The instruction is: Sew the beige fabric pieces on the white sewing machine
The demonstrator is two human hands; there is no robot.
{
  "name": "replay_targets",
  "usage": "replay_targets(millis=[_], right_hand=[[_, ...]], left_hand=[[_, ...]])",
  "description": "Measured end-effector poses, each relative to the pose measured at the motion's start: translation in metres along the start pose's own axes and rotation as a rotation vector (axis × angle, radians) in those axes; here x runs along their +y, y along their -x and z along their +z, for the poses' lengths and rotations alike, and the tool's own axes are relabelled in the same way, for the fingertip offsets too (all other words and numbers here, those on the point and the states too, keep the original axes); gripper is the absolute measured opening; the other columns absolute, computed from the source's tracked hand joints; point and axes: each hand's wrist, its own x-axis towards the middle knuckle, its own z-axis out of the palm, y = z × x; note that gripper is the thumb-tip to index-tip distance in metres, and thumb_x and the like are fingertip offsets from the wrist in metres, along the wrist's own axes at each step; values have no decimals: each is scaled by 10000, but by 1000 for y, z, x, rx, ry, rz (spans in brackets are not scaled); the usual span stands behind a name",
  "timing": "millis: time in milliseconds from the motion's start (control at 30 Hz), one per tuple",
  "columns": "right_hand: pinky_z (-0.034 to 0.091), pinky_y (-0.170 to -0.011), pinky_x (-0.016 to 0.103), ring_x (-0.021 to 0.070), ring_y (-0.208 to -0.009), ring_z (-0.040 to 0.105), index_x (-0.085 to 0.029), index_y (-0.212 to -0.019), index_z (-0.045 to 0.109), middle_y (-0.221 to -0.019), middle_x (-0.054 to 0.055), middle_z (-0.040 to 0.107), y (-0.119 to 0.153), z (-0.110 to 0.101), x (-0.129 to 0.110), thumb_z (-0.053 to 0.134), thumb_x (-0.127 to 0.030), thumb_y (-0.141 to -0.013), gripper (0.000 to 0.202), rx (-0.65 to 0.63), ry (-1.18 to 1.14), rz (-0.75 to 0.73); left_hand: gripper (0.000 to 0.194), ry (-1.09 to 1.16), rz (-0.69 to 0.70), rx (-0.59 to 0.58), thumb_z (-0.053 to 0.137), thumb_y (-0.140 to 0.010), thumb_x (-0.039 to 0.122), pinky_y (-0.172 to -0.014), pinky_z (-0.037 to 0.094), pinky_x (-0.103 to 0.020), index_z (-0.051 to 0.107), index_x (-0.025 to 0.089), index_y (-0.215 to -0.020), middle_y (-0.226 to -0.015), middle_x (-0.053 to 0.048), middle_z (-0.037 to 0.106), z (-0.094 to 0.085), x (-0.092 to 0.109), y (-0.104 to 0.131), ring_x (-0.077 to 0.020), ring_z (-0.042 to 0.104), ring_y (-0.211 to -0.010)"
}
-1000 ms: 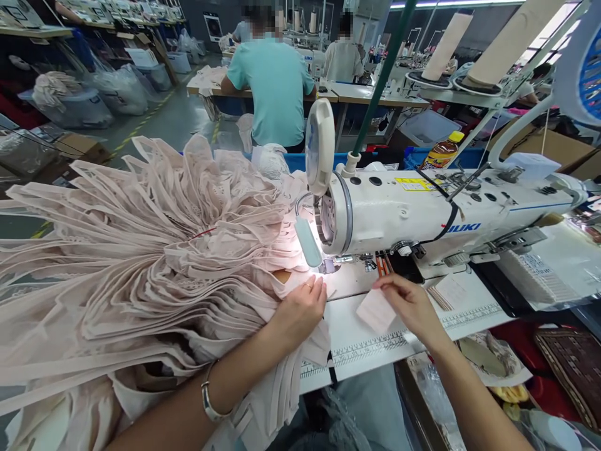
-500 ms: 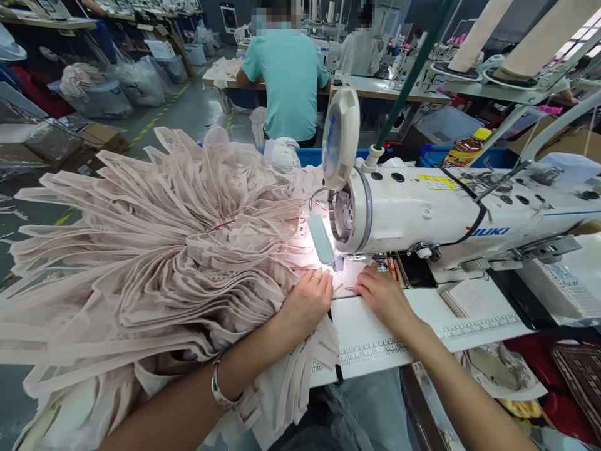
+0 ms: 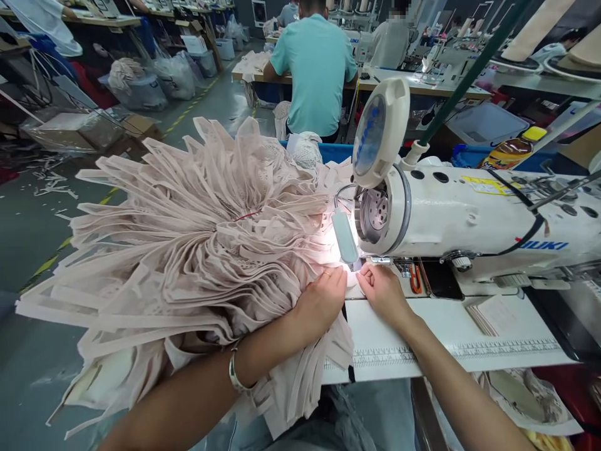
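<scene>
A white sewing machine [image 3: 436,219] stands on the right, with a lit lamp [image 3: 345,237] by its needle area. Just below the lamp, my left hand [image 3: 327,297] has its fingers pressed together on the edge of pale pink fabric. My right hand [image 3: 379,289] is closed in a pinch on the same small piece of fabric [image 3: 352,283], close to the left fingertips. The needle is hidden. A large fanned heap of pale pink fabric [image 3: 188,250] covers the left side, running under my left forearm.
A ruler strip [image 3: 385,358] lines the table's front edge. Orange-handled snips [image 3: 416,279] and a stack of pale pieces [image 3: 498,313] lie right of my right hand. A bottle [image 3: 511,150] stands behind the machine. A person in a teal shirt [image 3: 315,69] sits ahead.
The view has shifted, so the scene sits further right. My right hand has come closer to my left, and its fingers are more curled at the fabric.
</scene>
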Motion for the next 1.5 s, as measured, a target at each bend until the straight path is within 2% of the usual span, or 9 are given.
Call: replay_targets(millis=[67, 133, 267, 633, 867, 967, 1100, 1300, 1500], right_hand=[[404, -595, 292, 185, -591, 519, -243, -727, 497, -596, -14, 554, -1, -2, -2, 482, -318, -916, 204, 5, -104, 69], [414, -585, 296, 188, -598, 540, -243, -738, 523, -638, -2, 603, 0, -4, -3, 470, -315, -898, 184, 8, -165, 100], [427, -575, 302, 186, -583, 540, -243, -718, 518, -637, 7, 604, 1, -6, -4, 454, -340, -905, 220, 31, -185, 100], [464, -606, 312, 186, -615, 568, -232, -752, 580, -690, 17, 650, 2, -4, -1, 473, -339, -938, 240, 39, -150, 76], [515, -878, 362, 219, -947, 639, -225, -1040, 722, -1001, 74, 698, 15, -8, 2, 453, -260, -1018, 271, 115, -20, -327], [511, -914, 393, 239, -979, 634, -167, -1125, 709, -1019, 102, 708, 17, -5, 2, 464, -219, -1017, 272, 150, 186, -428], [486, -997, 383, 231, -1099, 627, -98, -1210, 674, -1158, 131, 720, 15, 1, 9, 377, -11, -949, 405, 204, 361, -540], [543, -924, 410, 262, -1091, 650, -176, -1324, 642, -1232, 108, 704, 6, 2, 27, 337, 43, -865, 593, 6, 418, -398], [583, -797, 402, 282, -1005, 673, -235, -1402, 595, -1223, 123, 693, 2, 1, 27, 353, -28, -904, 591, -170, 415, -234]], left_hand=[[336, 137, -77, 54, 399, -970, 23, -1003, 531, -286, 570, 111, -1246, -1261, -109, 673, 1, 1, 1, -171, 634, -1173], [373, 175, 2, 85, 348, -982, 18, -1022, 522, -269, 572, 139, -1254, -1276, -83, 678, 3, 4, 2, -144, 632, -1192], [437, -99, 201, 47, 342, -933, -40, -1156, 423, -365, 562, 62, -1296, -1354, -157, 635, 8, 11, 6, -209, 579, -1307], [398, -297, 261, 76, 388, -934, -19, -1153, 407, -401, 573, 26, -1283, -1329, -185, 629, 12, 7, 7, -258, 606, -1259], [284, -119, 205, 117, 344, -992, 19, -1125, 407, -399, 566, 70, -1161, -1192, -158, 651, 6, 4, 4, -230, 605, -1198], [228, -82, 70, 89, 357, -995, 33, -984, 481, -365, 561, 127, -1035, -1054, -105, 637, 7, 5, 3, -210, 623, -1033], [240, -147, 108, 30, 381, -956, -8, -829, 506, -339, 574, 133, -953, -959, -82, 632, 13, 6, -1, -207, 614, -893], [235, -144, 151, 112, 414, -958, 25, -1066, 420, -410, 615, 78, -1070, -1100, -128, 655, 14, 5, -7, -269, 599, -1145], [269, -124, 132, 85, 405, -985, 57, -1039, 446, -373, 602, 68, -1168, -1157, -128, 664, 16, 5, -8, -244, 616, -1123]])
